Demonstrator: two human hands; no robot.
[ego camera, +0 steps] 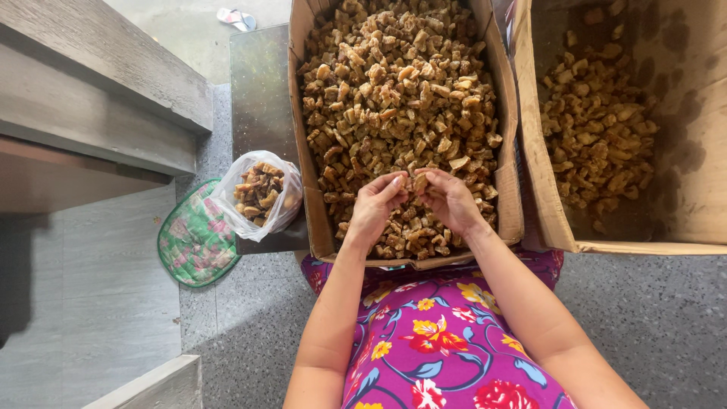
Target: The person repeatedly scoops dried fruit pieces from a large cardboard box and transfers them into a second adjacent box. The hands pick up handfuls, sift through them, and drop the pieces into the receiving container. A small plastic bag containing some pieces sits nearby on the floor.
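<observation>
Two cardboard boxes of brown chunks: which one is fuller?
The left box, the one under both hands: chunks fill it wall to wall. The right box holds a thinner layer with bare stained cardboard showing on its far right side.

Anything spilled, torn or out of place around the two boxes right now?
No spill shows. The right cardboard box has dark greasy-looking stains on its inner walls, and its pieces only part-cover the bottom. Both hands pinch one piece over the full box.
</observation>
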